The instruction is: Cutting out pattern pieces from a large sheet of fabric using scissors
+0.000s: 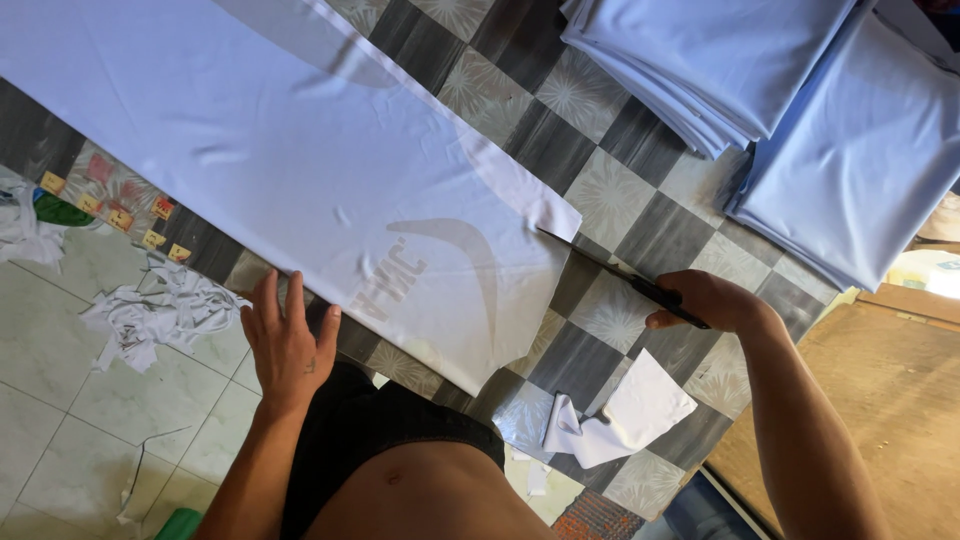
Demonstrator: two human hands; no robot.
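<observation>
A long sheet of white fabric [250,150] with a faint curved print lies across a checkered table [600,190]. My left hand [287,338] rests flat on the table's near edge, fingers spread, touching the fabric's border. My right hand [708,302] grips black scissors [620,275], whose blades point at the fabric's cut right end. A small white cut-off piece [625,412] lies on the table just below my right hand.
Two stacks of folded light-blue fabric [720,60] [860,150] sit at the table's far right. White fabric scraps [150,310] litter the tiled floor on the left. A brown board [890,400] stands to the right of the table.
</observation>
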